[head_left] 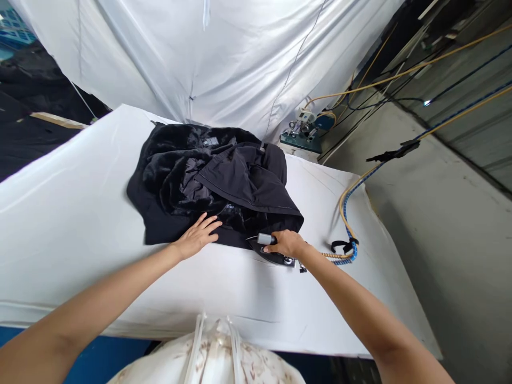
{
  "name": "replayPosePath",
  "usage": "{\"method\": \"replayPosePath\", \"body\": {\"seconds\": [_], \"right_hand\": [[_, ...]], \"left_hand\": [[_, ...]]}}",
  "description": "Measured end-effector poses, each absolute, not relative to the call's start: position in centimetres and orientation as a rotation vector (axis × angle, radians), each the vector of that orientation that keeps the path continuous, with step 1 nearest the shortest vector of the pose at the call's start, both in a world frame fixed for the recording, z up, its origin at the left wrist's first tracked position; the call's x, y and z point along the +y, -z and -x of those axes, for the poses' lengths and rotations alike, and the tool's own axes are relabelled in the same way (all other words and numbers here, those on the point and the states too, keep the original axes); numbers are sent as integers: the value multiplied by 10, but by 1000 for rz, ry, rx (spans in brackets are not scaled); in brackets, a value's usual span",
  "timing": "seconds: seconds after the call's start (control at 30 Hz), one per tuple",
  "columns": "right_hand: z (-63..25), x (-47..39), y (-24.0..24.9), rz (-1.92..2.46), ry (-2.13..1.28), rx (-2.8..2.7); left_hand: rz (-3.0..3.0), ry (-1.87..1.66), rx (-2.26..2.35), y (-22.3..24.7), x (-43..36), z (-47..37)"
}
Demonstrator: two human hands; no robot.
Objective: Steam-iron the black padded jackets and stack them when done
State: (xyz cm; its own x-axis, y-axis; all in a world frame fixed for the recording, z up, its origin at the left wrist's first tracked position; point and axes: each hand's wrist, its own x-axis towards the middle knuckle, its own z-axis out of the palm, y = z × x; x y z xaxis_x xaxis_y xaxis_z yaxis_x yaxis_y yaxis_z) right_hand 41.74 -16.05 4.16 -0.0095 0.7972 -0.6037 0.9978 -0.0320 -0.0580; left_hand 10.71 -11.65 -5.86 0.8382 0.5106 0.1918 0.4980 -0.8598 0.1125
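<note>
A black jacket point(244, 176) with a furry lining lies spread on a white-covered table point(224, 298). My left hand point(199, 234) rests flat on the jacket's near edge, fingers spread. My right hand point(288, 244) is wrapped round the handle of a steam iron point(272, 257). The iron's tip points left, along the near edge of the jacket at its right end. Part of the iron is hidden under my fingers. From its rear a blue hose and a yellow cord point(347, 229) run off to the right and upward.
A white sheet point(192, 58) hangs behind the table. At the back right corner stands a small device with metal fittings point(302, 130). Dark fabric point(28, 122) lies at the far left. A grey wall point(440, 224) borders the right side.
</note>
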Motion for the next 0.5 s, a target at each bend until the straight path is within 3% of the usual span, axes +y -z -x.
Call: {"method": "replayPosePath", "body": {"seconds": [0.3, 0.5], "right_hand": [[-424, -176, -41, -1908, 796, 1780], [-412, -171, -45, -1962, 668, 1809]], "left_hand": [[-3027, -320, 957, 61, -116, -90], [-2999, -352, 1011, 61, -118, -85]]}}
